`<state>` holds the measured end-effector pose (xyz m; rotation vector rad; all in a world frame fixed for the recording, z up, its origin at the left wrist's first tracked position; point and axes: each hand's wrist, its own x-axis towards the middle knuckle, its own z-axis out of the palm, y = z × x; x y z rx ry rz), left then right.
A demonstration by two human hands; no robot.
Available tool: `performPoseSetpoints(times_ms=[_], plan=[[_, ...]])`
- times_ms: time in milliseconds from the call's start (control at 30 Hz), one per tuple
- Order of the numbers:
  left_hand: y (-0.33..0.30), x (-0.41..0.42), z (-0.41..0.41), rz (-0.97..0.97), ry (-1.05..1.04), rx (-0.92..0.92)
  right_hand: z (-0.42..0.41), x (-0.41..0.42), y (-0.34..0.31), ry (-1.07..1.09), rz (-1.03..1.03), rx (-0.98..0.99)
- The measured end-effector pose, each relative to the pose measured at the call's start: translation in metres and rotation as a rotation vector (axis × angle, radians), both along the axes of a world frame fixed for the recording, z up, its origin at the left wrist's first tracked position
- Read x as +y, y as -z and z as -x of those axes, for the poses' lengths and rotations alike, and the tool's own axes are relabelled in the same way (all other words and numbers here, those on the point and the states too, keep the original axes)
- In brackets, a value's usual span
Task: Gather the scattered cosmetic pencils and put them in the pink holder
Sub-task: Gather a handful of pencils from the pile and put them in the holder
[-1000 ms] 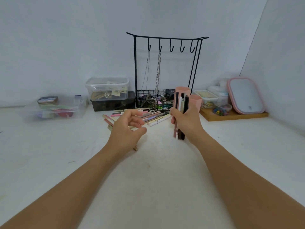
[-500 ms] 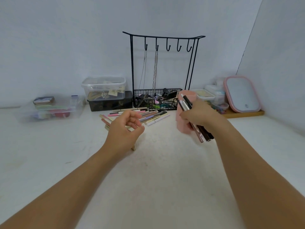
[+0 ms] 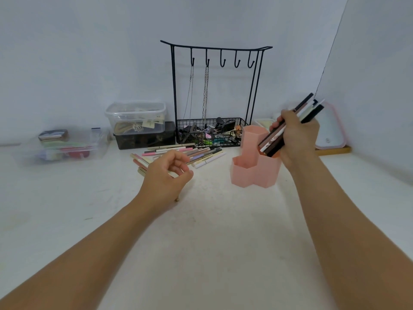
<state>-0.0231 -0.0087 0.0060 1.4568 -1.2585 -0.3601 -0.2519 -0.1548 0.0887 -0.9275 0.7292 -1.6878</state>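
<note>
My right hand (image 3: 296, 137) clamped around a tilted pencil bundle (image 3: 290, 126), its lower tips hidden inside the pink holder (image 3: 254, 173), my left hand (image 3: 166, 175) loosely curled, empty, covering part of the scattered pencils (image 3: 201, 155)

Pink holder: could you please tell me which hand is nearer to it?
Right. The right hand grips pencils tilted over the pink holder; the left hand hovers apart, leftward.

The light is soft and even, and seems to come from above. The white tabletop (image 3: 212, 231) is bright, with only faint, pale shadows under the hands. Nothing shines or glares. The clear box (image 3: 60, 146) far to the left of the left hand (image 3: 165, 175) looks blurry. The wall lines bend near the edges, past the right hand (image 3: 295, 135). The arms look stretched at the bottom.
</note>
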Motion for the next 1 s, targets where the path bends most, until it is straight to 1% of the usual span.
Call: performPoseSetpoints(times_ms=[100, 200, 300, 367, 467, 567, 667, 733, 767, 867, 933, 1000], plan=[[-0.001, 0.0, 0.0, -0.004, 0.0, -0.007, 0.0, -0.002, 0.002, 0.018, -0.027, 0.064], [-0.001, 0.001, 0.001, -0.011, 0.001, -0.02, -0.001, -0.001, 0.004, 0.014, -0.06, 0.216], [-0.002, 0.001, 0.002, -0.013, -0.001, -0.028, -0.006, 0.001, 0.005, 0.103, -0.051, 0.362], [-0.002, 0.002, 0.002, -0.012, -0.005, -0.03, -0.009, 0.003, 0.008, 0.115, -0.035, 0.421], [-0.001, 0.001, 0.002, -0.007, -0.004, -0.03, -0.008, -0.001, 0.019, -0.015, -0.105, 0.515], [-0.001, 0.002, 0.003, -0.004, 0.002, -0.033, -0.009, -0.004, 0.034, -0.142, -0.161, 0.501], [-0.002, 0.002, 0.003, -0.008, 0.004, -0.033, -0.011, -0.005, 0.046, -0.215, -0.144, 0.479], [-0.002, 0.002, 0.002, -0.002, 0.007, -0.031, -0.011, 0.0, 0.047, -0.278, -0.09, 0.498], [-0.001, 0.002, 0.002, -0.004, 0.008, -0.03, -0.01, 0.002, 0.045, -0.306, -0.05, 0.557], [-0.002, 0.002, 0.001, -0.011, 0.006, -0.023, -0.004, 0.007, 0.04, -0.373, 0.051, 0.815], [-0.002, 0.002, 0.001, -0.009, 0.004, -0.024, -0.003, 0.008, 0.04, -0.308, 0.007, 0.843], [-0.001, 0.002, 0.0, -0.006, 0.003, -0.024, -0.002, 0.001, 0.044, -0.184, -0.061, 0.883]])
